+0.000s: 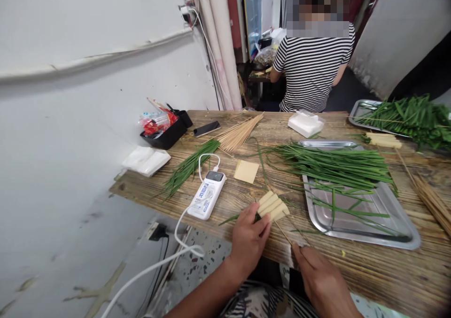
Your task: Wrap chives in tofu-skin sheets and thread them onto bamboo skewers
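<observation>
While the left fingers (251,212) grip pale rolls (273,206), the right fingers (299,253) pinch their skewer (283,233). It slants toward the table's (355,271) far-left corner, rolls crosswise.

A scuffed white wall (52,130) with a plugged-in socket (185,12) flanks the wooden plank bench (369,271); speckled terrazzo flooring (207,252) shows below, and a stained grey wall (384,31) stands beyond

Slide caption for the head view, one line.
Left hand holding rolled tofu sheets, right hand gripping a bamboo skewer, beside a metal tray of chives.
</observation>
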Available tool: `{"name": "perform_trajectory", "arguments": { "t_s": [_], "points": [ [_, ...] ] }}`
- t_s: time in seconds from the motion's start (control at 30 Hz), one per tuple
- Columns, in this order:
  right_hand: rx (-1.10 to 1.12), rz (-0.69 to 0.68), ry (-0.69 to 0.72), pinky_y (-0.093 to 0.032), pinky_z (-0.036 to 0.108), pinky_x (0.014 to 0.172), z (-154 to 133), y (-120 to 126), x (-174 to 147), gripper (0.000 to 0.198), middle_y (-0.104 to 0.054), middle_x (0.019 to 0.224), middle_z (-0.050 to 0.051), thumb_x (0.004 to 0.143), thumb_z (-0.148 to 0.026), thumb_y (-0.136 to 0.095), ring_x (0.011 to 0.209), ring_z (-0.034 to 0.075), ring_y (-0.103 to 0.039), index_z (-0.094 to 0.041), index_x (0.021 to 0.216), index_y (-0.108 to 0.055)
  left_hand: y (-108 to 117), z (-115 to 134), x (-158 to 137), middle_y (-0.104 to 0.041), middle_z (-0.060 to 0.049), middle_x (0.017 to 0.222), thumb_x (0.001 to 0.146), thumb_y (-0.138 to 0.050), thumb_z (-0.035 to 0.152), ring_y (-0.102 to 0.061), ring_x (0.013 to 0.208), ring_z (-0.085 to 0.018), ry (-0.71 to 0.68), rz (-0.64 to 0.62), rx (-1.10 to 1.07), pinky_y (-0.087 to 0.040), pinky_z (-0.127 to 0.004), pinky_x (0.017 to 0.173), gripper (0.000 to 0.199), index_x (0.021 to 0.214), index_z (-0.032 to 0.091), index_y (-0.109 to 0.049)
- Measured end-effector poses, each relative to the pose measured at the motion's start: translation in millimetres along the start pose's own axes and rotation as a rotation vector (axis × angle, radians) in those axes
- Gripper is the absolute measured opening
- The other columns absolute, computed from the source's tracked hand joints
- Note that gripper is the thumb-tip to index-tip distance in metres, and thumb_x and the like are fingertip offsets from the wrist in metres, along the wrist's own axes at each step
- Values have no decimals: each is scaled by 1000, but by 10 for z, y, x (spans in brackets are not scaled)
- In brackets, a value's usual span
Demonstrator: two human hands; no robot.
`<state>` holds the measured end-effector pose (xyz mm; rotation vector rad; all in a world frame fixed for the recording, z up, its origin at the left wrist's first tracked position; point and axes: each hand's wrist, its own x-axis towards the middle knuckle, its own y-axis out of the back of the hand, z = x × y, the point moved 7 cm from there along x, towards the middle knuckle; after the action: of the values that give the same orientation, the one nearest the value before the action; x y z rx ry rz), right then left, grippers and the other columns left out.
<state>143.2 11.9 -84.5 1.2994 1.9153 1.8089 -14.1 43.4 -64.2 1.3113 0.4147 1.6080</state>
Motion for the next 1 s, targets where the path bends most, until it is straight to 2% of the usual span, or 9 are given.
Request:
{"name": "perform_trajectory", "arguments": {
  "t_s": [0.13, 0.33, 0.53, 1.0],
  "points": [
    [21, 11, 39, -52, 26, 68, 10, -24, 19, 38, -61, 81, 8, 84, -1, -34, 74, 17, -58, -9, 115, -55, 2, -1, 2, -61, -13, 117, 84, -59, 20, -61, 105, -25, 3, 16, 10, -54, -44, 88, 16, 95, 20, -71],
    [27, -23, 28, -53, 26, 69, 15, -25, 58, 38, -60, 82, 7, 84, -1, -35, 74, 16, -59, -9, 117, -52, -17, -22, -20, -61, -12, 118, 84, -60, 19, -60, 106, -24, 18, 31, 1, -53, -42, 90, 16, 95, 21, -71],
    [23, 11, 46, -53, 28, 76, -8, -6, 96, 38, -62, 85, 8, 84, 0, -35, 79, 18, -59, -9, 116, -53, -10, -11, -16, -62, -13, 115, 83, -60, 19, -61, 104, -25, 5, 47, 4, -54, -42, 88, 16, 94, 20, -71],
    [51, 28, -5, -52, 27, 69, -51, 132, 285, 40, -61, 77, 7, 77, 6, -36, 72, 17, -58, -9, 105, -59, -24, -27, -11, -64, -13, 114, 83, -60, 20, -63, 103, -24, 28, 40, -7, -55, -42, 88, 16, 93, 21, -72]
  ]
}}
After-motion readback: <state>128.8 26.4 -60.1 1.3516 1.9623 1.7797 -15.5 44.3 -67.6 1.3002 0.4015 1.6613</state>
